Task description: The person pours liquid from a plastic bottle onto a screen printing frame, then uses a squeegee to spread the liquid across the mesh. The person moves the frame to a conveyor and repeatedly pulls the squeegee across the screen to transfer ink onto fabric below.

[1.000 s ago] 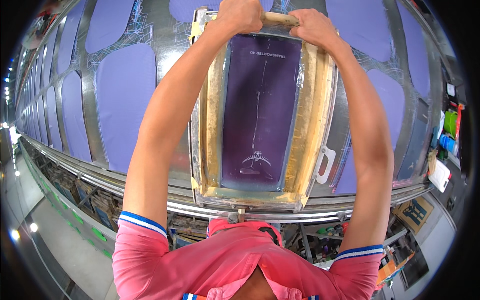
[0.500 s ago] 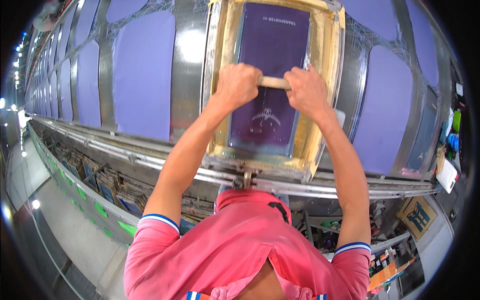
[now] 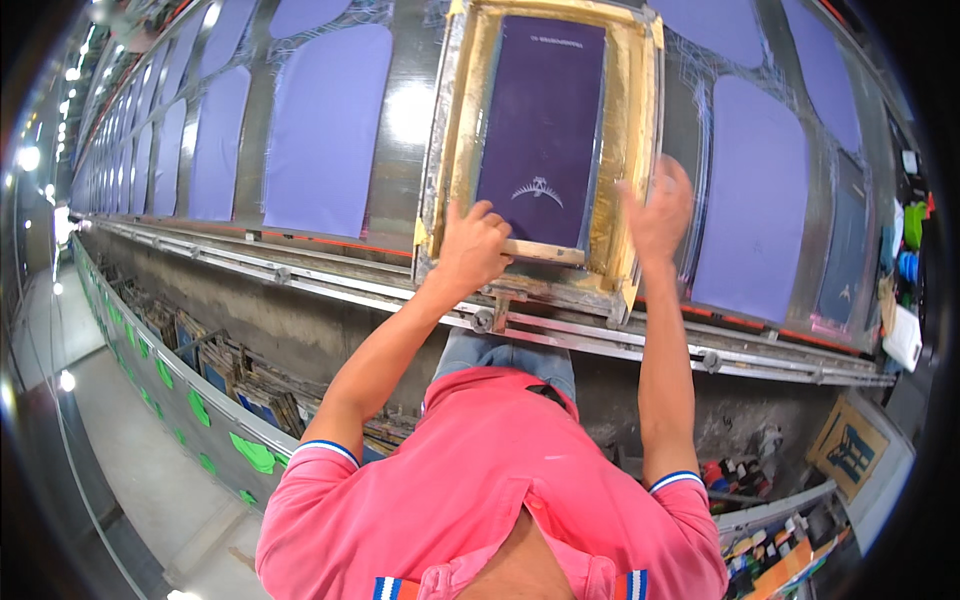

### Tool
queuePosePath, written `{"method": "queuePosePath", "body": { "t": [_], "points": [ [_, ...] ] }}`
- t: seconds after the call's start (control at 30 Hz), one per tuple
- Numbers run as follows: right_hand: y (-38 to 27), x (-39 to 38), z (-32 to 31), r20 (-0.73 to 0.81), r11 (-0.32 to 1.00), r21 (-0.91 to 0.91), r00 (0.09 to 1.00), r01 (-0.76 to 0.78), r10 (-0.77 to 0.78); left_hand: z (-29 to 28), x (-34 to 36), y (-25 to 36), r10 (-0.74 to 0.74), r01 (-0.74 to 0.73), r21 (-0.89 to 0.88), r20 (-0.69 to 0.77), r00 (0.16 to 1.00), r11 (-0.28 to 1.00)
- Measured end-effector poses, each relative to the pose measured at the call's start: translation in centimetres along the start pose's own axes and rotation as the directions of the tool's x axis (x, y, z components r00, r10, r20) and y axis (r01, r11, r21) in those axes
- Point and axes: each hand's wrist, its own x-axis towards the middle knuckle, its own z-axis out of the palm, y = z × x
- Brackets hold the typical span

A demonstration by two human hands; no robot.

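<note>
A screen-printing frame (image 3: 648, 120) with tape-covered wooden edges lies before me on the long table. Its dark purple mesh window (image 3: 545, 110) shows a pale winged emblem and small lettering. Along the near end of the window rests a squeegee (image 3: 548, 252) with a pale wooden handle. My left hand (image 3: 474, 245) grips the left end of that handle, its fingers curled. At the frame's right edge, apart from the squeegee, is my right hand (image 3: 660, 208), slightly blurred, holding nothing, its thumb away from the bent fingers.
Purple fabric pieces (image 3: 325, 130) lie flat on the table to the left, and another purple piece (image 3: 750, 190) to the right. A metal rail (image 3: 360, 285) runs along the near edge. Stacked wooden frames (image 3: 240, 370) stand below at the left. A spare screen (image 3: 850, 450) leans at the lower right.
The squeegee has come toward me, from mid-window to the near end of the frame. My right hand has let go of it and moved right; my left hand stays on it.
</note>
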Motion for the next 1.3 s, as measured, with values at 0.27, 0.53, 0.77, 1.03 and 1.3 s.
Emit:
{"method": "queuePosePath", "body": {
  "t": [0.27,0.53,0.77,1.03,1.3],
  "points": [
    [8.0,3.1,1.8,0.032,0.953,0.093,0.958,-0.288,0.286,2.7,-1.1,0.0,-0.148,0.198,-0.214,0.229,0.962,0.956],
    [-6.2,3.5,1.1,-0.054,0.925,0.287,0.96,-0.249,0.275,-2.6,-5.9,-8.3,-0.127,0.125,-0.16,-0.004,0.992,0.979],
    [-23.6,0.6,15.9,-0.063,0.887,0.408,0.963,-0.216,0.264,-7.0,-14.1,-27.9,-0.11,0.109,-0.162,0.002,0.994,0.981],
    [-29.0,-0.7,19.5,-0.021,0.873,0.361,0.933,-0.327,0.358,-8.6,-18.0,-32.8,-0.089,0.095,-0.166,0.039,0.995,0.982],
    [-30.3,-0.1,21.3,-0.008,0.896,0.247,0.924,-0.369,0.383,-7.9,-20.6,-33.6,-0.044,0.049,-0.192,0.032,0.999,0.98]
  ]
}}
